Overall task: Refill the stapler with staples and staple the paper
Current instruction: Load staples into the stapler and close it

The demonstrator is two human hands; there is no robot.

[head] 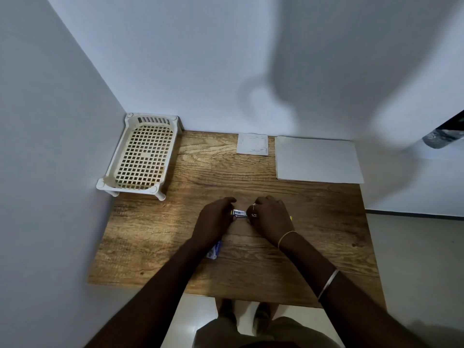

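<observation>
- The wooden table (251,172) sat pushed into a corner of two white walls; you stood at its near edge, and your work was done at its middle.
- The sheets of paper (317,160) lay flat at the far right, near the back wall and well apart from your hands. Judgement: parked out of the way until the stapling step, which was not yet begun.
- The white plastic basket (140,154) stood on short legs at the far left corner. Its lattice floor showed through everywhere; nothing lay in it.
- A small square card (252,143) lay at the back edge, between basket and paper. Its markings were too faint to read.
- Your left hand (213,222) was curled down over the left end of the stapler, fingers bent and closed around it. Judgement: this pinned the body to the table while the other hand worked.
- Your right hand (272,218) was bunched at the other end, fingertips pinched together. Whether they held a staple strip or a stapler part could not be told.
- A small blue and white box (215,251), probably the staple box, lay under your left wrist, mostly hidden. Open or closed: could not be told.
- The stapler (239,213) lay on the table between both hands, with only a short metal section showing. Judgement: the refill step was in hand.
</observation>
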